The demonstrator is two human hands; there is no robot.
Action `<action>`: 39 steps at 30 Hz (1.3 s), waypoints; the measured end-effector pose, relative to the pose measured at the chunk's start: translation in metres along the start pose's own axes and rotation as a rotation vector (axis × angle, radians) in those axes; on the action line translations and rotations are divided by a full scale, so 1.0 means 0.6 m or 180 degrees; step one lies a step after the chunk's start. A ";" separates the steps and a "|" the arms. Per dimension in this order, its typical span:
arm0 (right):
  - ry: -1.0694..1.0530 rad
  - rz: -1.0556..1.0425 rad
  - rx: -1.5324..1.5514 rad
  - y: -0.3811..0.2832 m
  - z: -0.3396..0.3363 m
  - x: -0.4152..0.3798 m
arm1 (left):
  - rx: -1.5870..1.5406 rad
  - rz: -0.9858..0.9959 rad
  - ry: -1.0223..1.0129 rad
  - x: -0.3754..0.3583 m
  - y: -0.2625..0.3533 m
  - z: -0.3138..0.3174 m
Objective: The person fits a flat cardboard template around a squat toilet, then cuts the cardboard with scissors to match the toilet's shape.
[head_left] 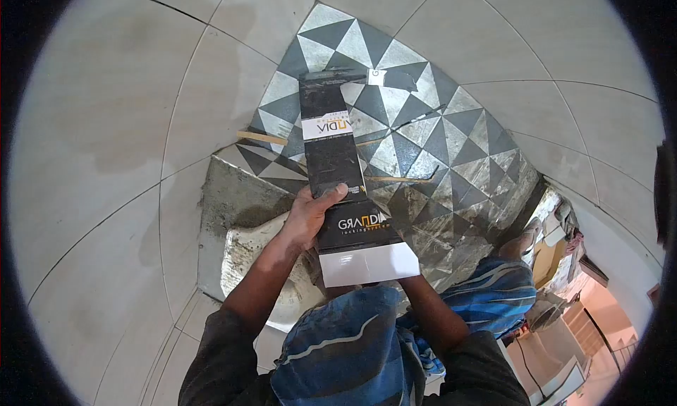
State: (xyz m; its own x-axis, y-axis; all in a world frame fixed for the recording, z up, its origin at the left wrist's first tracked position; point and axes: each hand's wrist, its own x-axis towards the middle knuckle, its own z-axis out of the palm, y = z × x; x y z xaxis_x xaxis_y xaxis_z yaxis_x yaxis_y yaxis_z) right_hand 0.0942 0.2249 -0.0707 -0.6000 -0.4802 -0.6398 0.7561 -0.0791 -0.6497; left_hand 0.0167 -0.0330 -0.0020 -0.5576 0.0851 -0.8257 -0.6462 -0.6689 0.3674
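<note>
A long black cardboard box (pixel 331 163) with white bands and "GRANDIA" lettering stretches away from my body, over the patterned floor. My left hand (pixel 310 217) grips it at its near part, the thumb lying on top and the fingers underneath. The near end of the cardboard shows a white flap (pixel 370 263) above my knees. My right forearm (pixel 430 314) reaches under this near end; the cardboard hides my right hand, so its fingers cannot be made out.
Grey and white triangle-patterned tiles (pixel 451 142) cover the floor between pale tiled walls (pixel 106 159). Thin wooden strips (pixel 261 137) lie on it. A dirty white basin-like fixture (pixel 243 258) is at the left. Through an opening at the lower right, assorted items (pixel 564 230) show.
</note>
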 end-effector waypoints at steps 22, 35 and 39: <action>-0.0129 0.0001 -0.1021 -0.049 0.016 0.026 | 0.0283 -0.0490 -0.0137 -0.017 -0.009 0.006; -0.0223 0.0030 -0.0594 -0.036 0.016 0.020 | 0.0204 -0.0498 -0.0229 -0.013 -0.016 -0.008; -0.0181 0.0033 -0.0838 -0.033 0.018 0.016 | 0.0306 -0.0476 -0.0178 -0.015 -0.012 -0.004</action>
State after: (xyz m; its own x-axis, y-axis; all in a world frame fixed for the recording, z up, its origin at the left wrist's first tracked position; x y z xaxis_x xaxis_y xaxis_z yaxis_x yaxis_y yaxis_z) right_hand 0.0762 0.2125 -0.0593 -0.5712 -0.5288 -0.6278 0.6636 0.1526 -0.7323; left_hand 0.0277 -0.0306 0.0016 -0.4781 0.2210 -0.8500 -0.7693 -0.5724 0.2839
